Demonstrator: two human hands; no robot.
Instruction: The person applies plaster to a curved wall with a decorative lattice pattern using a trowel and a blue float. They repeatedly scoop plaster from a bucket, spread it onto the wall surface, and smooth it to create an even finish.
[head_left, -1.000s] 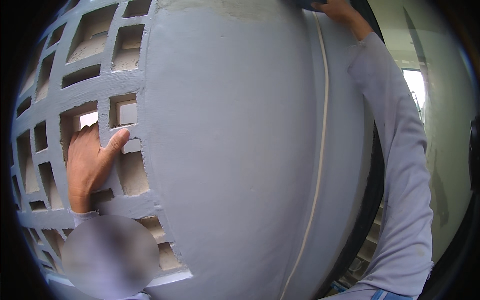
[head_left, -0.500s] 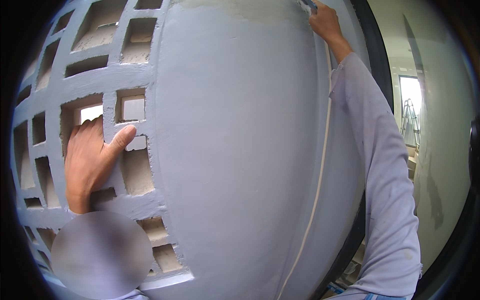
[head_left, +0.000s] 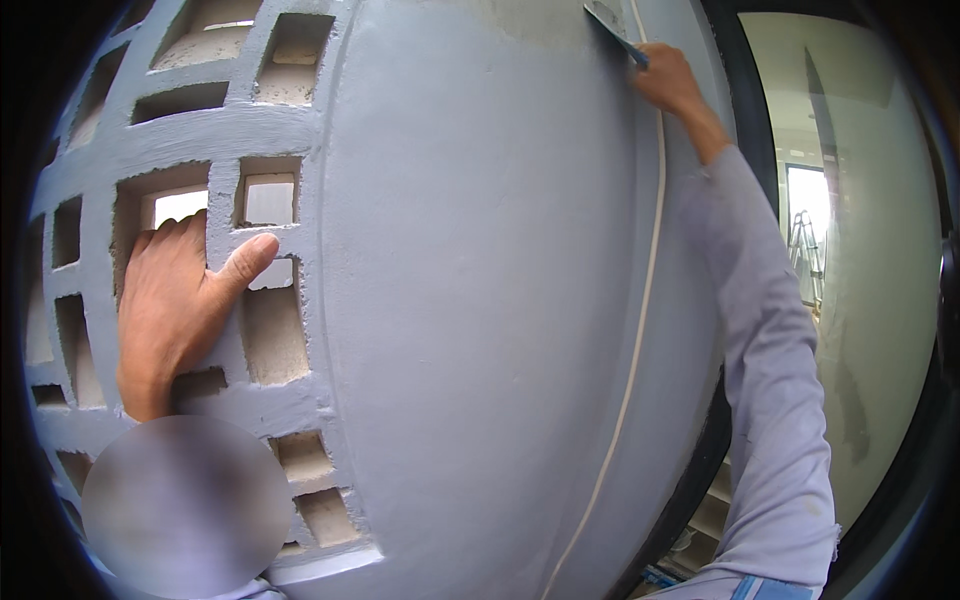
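Note:
My right hand is closed round the blue handle of a putty knife, high on the right side of a smooth grey-blue wall panel. Its flat blade lies against or very near the panel, pointing up and left. Beside the blade, a rougher, greyer patch spreads along the panel's top. At the left, my left hand is hooked over a bar of the painted lattice wall. The fingers reach into a square opening, where their tips are hidden, and the thumb rests across the front of the bar.
A thin pale cord or strip runs down the panel's right side. Further right stands a dark frame, and past it a pale greenish wall and a stepladder by a bright window. A round blur covers the lower left.
My right hand has come down a little with the putty knife, and its blade now shows. My left hand keeps its hold on the lattice; the view has shifted slightly.

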